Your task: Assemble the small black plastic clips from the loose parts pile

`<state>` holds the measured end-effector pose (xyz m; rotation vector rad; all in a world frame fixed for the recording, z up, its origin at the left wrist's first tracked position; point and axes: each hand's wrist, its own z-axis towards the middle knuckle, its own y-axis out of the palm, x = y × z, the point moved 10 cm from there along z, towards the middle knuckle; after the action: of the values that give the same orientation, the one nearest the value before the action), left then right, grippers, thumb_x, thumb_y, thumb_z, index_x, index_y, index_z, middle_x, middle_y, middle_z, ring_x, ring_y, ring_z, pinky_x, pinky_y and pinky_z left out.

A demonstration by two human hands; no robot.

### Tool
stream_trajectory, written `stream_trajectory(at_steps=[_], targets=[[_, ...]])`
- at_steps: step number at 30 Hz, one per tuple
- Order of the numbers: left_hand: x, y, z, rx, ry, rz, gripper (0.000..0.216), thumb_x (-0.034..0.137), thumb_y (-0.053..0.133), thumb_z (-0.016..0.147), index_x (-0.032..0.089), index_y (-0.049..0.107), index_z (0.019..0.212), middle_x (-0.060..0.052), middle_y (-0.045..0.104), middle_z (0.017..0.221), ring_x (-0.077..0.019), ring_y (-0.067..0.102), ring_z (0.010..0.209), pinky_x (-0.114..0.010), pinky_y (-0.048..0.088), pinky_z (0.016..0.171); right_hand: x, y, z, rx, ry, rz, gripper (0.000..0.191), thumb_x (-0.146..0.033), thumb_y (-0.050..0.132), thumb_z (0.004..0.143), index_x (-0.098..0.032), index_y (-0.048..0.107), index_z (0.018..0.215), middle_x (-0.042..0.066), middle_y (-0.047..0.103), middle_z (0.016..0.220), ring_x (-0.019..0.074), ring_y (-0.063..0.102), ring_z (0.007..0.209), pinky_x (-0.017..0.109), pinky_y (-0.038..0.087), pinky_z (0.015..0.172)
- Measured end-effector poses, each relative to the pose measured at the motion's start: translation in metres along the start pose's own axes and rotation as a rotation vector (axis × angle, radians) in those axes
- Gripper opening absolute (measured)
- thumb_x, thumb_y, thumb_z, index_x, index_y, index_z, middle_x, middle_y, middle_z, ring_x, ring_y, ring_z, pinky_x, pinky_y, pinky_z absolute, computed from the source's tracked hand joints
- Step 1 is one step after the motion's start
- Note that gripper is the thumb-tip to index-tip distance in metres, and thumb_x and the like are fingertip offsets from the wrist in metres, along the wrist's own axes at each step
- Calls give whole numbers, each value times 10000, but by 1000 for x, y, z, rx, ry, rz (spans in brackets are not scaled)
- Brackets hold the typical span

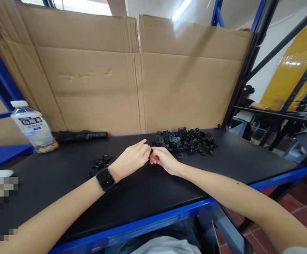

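Observation:
My left hand (131,159) and my right hand (164,160) meet above the black tabletop (63,197), their fingertips together on a small black plastic part (151,151), which they mostly hide. Just beyond my right hand lies a large heap of similar black plastic parts (185,143). A smaller heap of black parts (100,165) sits to the left of my left hand. A black smartwatch (106,180) is strapped around my left wrist.
A plastic drink bottle (34,127) and a folded black umbrella (79,135) lie at the table's far left. Cardboard sheets (90,77) stand along the back, inside a blue steel rack (0,74). A person (246,102) works beyond the rack at the right.

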<state>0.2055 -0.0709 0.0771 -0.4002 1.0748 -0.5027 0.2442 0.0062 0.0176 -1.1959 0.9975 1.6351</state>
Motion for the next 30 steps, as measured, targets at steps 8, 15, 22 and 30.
stream_trajectory(at_steps=[8,15,22,30], targets=[[-26,-7,1,4,-197,-146,227,162,391,894,116,596,808,-68,606,785,-189,617,807,-292,495,722,-3,9,-2,-46,-45,-110,126,-96,396,661,-172,489,624,-37,482,469,85,386,442,236,269,466],[-55,10,-17,-51,-496,-335,213,175,409,867,151,620,864,-40,640,850,-150,609,759,-241,440,637,7,27,-4,-259,148,148,303,-359,411,821,-141,536,652,26,571,601,101,468,494,249,330,517],[-72,35,-25,-231,-624,-686,374,350,294,923,178,587,1079,-51,641,1070,-170,595,962,-279,435,850,11,8,2,-95,156,307,210,-327,553,789,-137,637,810,-24,501,554,82,412,480,240,350,551],[-98,73,-129,-1232,-867,-569,1162,852,425,548,168,92,1425,-195,163,1455,-425,285,1275,-517,265,1011,15,-23,6,132,213,565,356,-412,465,832,-173,598,1060,39,623,802,101,392,504,263,383,568]])
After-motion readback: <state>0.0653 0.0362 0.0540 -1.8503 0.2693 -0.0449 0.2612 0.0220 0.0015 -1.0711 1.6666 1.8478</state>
